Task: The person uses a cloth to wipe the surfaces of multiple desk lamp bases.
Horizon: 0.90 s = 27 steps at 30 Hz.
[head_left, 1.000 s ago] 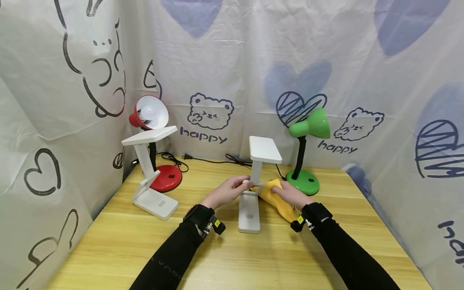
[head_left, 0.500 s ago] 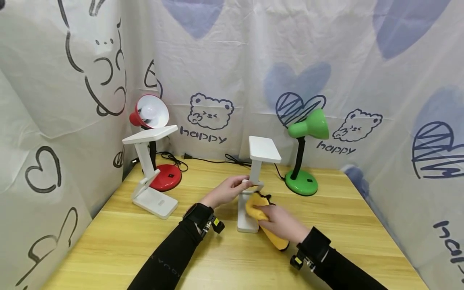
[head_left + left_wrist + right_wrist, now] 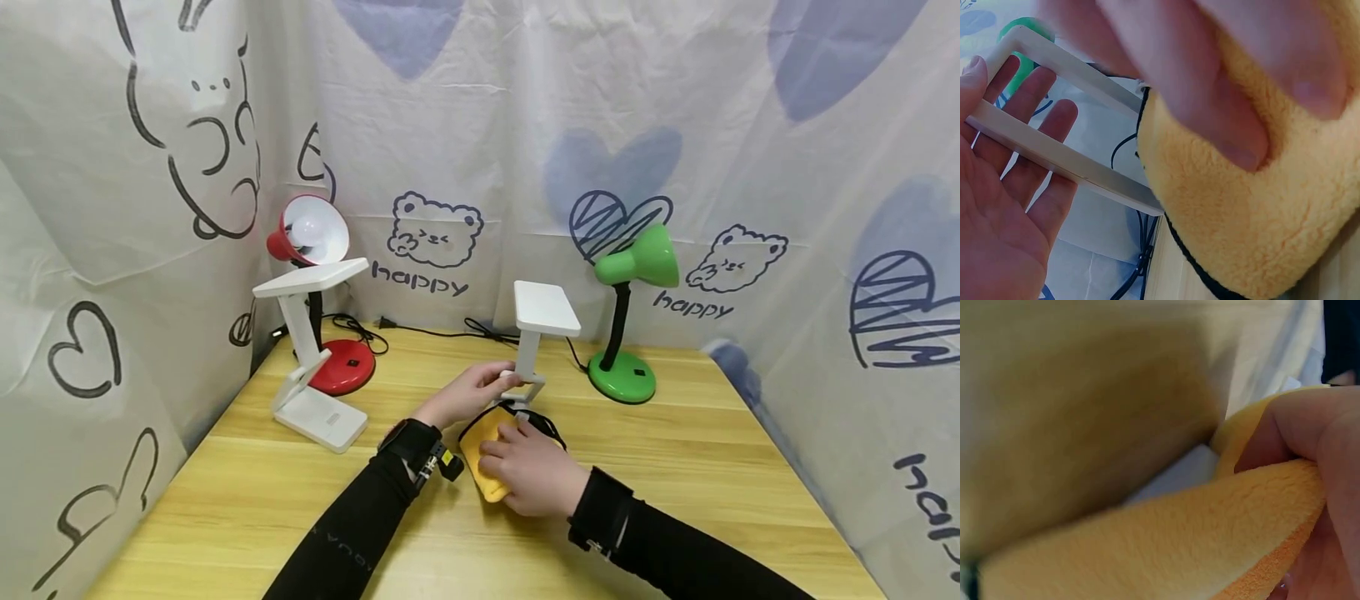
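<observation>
A yellow, fluffy fabric cloth with dark edging (image 3: 477, 442) is lying beneath the right hand (image 3: 536, 467), whose fingers are curling into the pile and grasping it; a fold is sitting between the digits. The cloth is hiding most of the flat base of a white, angular folding desk lamp (image 3: 528, 354), with a pale strip showing under the fabric. Farther out and left of that grip, the left hand (image 3: 474, 396) is pinching the lamp's slim open frame between thumb and fingers.

Working well here is probably depending on a firm left pinch, so that the lamp is not skidding while the cloth is pressing down. The right fingers should be spreading their pressure evenly, and the loose edge should be lying clear of the frame.

Beyond the right hand, a green desk lamp with a bell-shaped shade (image 3: 651, 257) is standing. Well left of the left hand, a second white folding desk lamp (image 3: 298, 329) is standing in front of a red round-based lamp (image 3: 347, 367). All are resting on a light wooden table (image 3: 442, 554).
</observation>
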{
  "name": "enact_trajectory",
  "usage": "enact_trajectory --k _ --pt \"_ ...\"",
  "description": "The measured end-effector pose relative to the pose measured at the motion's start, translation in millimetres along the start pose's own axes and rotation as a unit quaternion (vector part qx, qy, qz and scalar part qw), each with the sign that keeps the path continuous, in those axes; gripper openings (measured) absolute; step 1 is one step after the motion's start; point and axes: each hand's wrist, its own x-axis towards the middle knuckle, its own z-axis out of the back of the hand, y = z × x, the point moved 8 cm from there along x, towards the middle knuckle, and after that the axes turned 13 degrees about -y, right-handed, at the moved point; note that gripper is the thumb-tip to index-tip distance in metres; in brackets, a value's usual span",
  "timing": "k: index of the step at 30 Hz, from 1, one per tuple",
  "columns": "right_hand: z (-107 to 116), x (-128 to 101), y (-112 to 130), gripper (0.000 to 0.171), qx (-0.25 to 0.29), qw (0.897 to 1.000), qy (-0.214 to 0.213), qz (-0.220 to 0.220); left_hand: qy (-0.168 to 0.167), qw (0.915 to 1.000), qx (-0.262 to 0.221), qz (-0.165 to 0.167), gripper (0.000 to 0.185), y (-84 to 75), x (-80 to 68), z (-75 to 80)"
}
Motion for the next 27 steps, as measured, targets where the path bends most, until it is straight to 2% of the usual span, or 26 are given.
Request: enact_trajectory --k 4,8,11,15,17,22,27 --pt "0 13 -4 0.029 -0.068 0.997 -0.016 0.012 0.003 0.9999 -0.013 0.001 0.032 0.6 1.7 0.4" --pt "-2 26 -11 0.027 -0.119 0.993 -0.02 0.013 -0.004 0.9999 0.0 -0.01 0.03 -0.5 3.3 0.3" --pt "-3 34 -14 0.027 -0.141 0.99 -0.007 0.008 -0.004 0.9998 0.011 -0.014 0.032 -2.0 3.7 -1.1" --pt "-4 42 -17 0.036 -0.169 0.985 0.023 0.0 -0.003 0.9999 0.013 -0.009 0.032 -3.4 3.4 -1.9" --pt "-4 45 -19 0.036 -0.194 0.981 0.023 -0.001 -0.004 0.9999 0.014 -0.006 0.029 -3.3 3.2 -1.6" --pt "-4 52 -21 0.027 -0.248 0.969 -0.009 0.002 -0.005 0.9997 0.019 -0.01 0.024 -3.6 3.8 -0.2" --pt "-4 57 -21 0.018 -0.252 0.967 -0.037 0.026 -0.007 0.9992 0.031 -0.025 0.025 -4.4 4.3 0.3"
